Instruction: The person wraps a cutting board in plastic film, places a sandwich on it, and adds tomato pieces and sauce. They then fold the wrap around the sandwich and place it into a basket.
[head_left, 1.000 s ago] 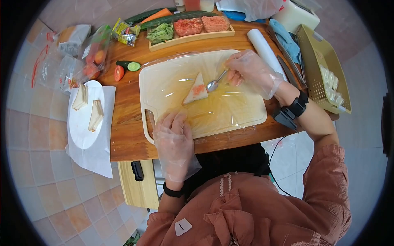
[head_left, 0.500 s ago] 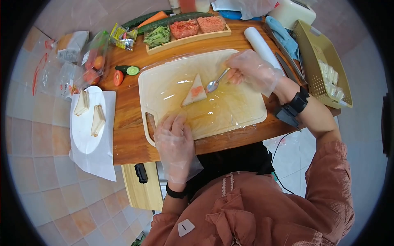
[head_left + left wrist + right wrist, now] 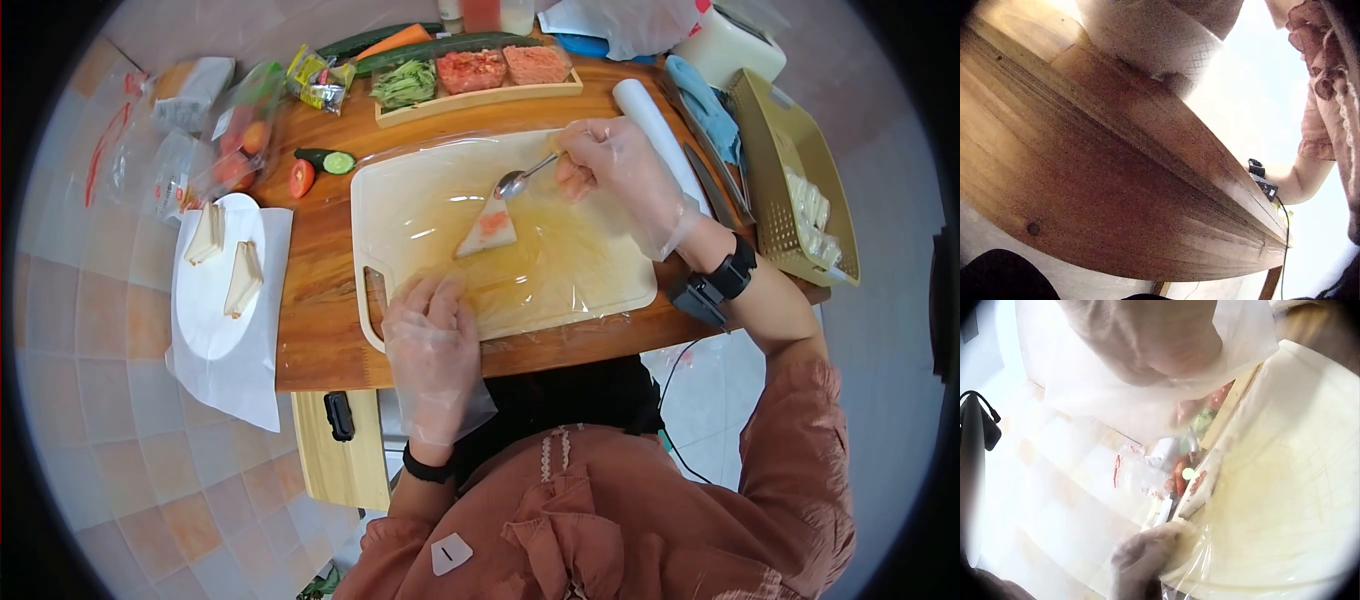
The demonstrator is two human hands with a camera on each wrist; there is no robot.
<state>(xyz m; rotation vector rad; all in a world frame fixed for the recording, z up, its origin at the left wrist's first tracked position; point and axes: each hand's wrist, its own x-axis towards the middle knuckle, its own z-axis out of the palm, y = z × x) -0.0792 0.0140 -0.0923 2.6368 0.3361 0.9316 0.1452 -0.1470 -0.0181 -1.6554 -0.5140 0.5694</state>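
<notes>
In the head view a triangular bread piece (image 3: pixel 487 237) with a pink-orange topping lies on a cream cutting board (image 3: pixel 600 278) covered in clear film. My gloved right hand (image 3: pixel 625 175) pinches the handle of a metal spoon (image 3: pixel 511 184), whose bowl is at the bread's upper tip. My gloved left hand (image 3: pixel 434 350) rests on the board's near left edge, fingers relaxed and holding nothing. In the right wrist view the bread (image 3: pixel 1200 495) shows beyond my right hand (image 3: pixel 1147 337); the spoon cannot be made out there.
At the back stands a wooden tray (image 3: pixel 480 98) of cucumber shreds and pink fillings. Left are a white plate (image 3: pixel 212 320) with sandwich triangles, a cut tomato (image 3: pixel 302 178) and cucumber. A white roll (image 3: pixel 655 135), knives and a basket (image 3: pixel 785 230) are at the right.
The spoon has moved from the bread's right side up to its upper tip, with my right hand tilting it differently. My left hand has stayed on the board's near edge.
</notes>
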